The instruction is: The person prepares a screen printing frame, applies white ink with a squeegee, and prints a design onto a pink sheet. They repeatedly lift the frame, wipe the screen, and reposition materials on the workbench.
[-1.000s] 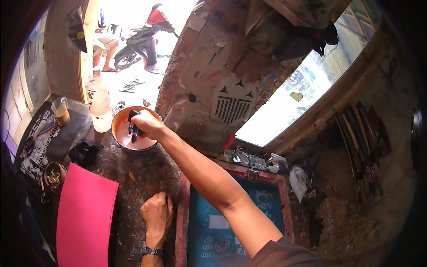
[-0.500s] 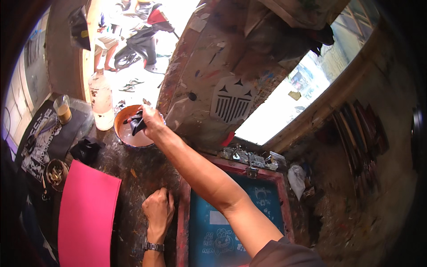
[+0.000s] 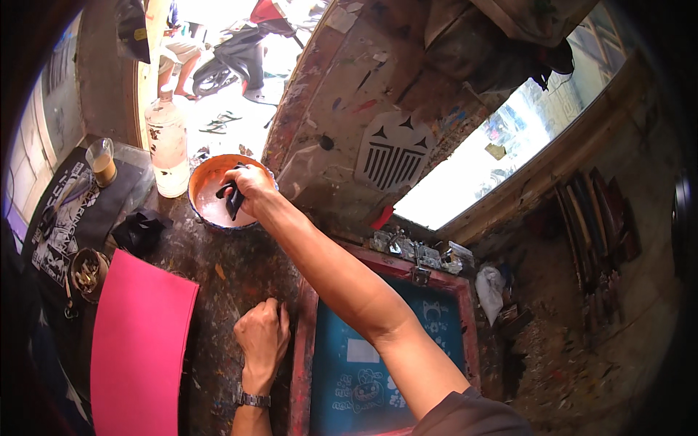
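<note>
My right hand (image 3: pixel 251 186) reaches over an orange-rimmed bowl (image 3: pixel 203 179) at the back of the table. Its fingers pinch a bunched black cloth (image 3: pixel 233 200), which hangs just above or in the milky pinkish liquid; I cannot tell whether they touch. My left hand (image 3: pixel 262 333), with a metal watch on the wrist, rests in a loose fist on the stained tabletop, nothing visible in it. Under my right forearm lies a red-framed printing screen (image 3: pixel 304 363) with blue mesh and pale cartoon designs. A pink sheet (image 3: pixel 142 349) lies left of my left hand.
A tall stained bottle (image 3: pixel 168 149) stands left of the bowl, near a glass of brown drink (image 3: pixel 104 168). Black crumpled cloth (image 3: pixel 139 230) and a bowl of butts (image 3: pixel 89 275) lie nearer. Metal hinge clamps (image 3: pixel 420 256) hold the frame's far edge. A paint-stained board (image 3: pixel 320 109) leans behind.
The view has shifted slightly. My right hand has turned over the bowl, and the black cloth now hangs lower from its fingers. My left fist stays on the table.
</note>
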Motion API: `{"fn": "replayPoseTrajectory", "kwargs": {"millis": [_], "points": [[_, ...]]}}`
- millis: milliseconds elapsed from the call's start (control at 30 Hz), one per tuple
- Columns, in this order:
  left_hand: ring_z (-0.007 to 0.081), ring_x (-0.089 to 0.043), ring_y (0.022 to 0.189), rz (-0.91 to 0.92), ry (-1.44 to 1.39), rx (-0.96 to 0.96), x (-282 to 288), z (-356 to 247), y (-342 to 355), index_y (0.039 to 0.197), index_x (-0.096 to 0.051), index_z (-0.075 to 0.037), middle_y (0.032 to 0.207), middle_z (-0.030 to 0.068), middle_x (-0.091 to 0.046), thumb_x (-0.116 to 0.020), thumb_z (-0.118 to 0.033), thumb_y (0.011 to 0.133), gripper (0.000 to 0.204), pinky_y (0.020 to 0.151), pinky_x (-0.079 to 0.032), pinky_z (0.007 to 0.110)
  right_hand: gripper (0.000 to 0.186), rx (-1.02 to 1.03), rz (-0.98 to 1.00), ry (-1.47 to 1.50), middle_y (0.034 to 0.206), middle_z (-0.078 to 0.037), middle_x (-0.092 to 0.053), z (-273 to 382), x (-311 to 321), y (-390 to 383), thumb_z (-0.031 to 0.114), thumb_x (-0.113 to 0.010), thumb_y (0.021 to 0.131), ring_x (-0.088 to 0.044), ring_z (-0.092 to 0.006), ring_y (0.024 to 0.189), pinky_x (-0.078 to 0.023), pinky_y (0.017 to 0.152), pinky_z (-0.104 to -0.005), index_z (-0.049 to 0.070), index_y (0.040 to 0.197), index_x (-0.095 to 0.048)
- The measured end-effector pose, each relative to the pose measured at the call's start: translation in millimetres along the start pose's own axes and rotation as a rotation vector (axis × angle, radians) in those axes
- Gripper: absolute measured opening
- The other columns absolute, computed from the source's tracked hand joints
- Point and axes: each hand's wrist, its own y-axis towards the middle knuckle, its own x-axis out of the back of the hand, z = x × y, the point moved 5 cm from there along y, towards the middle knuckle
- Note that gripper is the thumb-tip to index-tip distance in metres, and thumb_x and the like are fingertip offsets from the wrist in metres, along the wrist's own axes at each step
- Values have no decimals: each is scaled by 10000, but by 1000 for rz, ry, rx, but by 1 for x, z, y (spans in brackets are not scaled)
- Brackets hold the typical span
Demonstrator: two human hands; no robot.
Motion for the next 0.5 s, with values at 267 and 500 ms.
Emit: {"fn": "replayPoseTrajectory", "kwargs": {"millis": [267,500], "points": [[379,-677,716,4,2,0,-1,-3,0,780,-629,-17,761,194,-675,-672,-154,898,186,651,-527,460,119,35,-1,128,862,-169,-619,-4,-3,11,26,-548,997,-601,-208,570,-516,454,-306,-35,1095,-519],[389,-680,730,11,6,11,-4,0,-1,803,-634,-17,777,199,-684,-657,-205,927,226,657,-524,471,284,137,-85,-285,607,-20,-490,-11,-11,33,262,-567,1052,-389,-128,436,-292,395,-298,84,831,-568]]}}
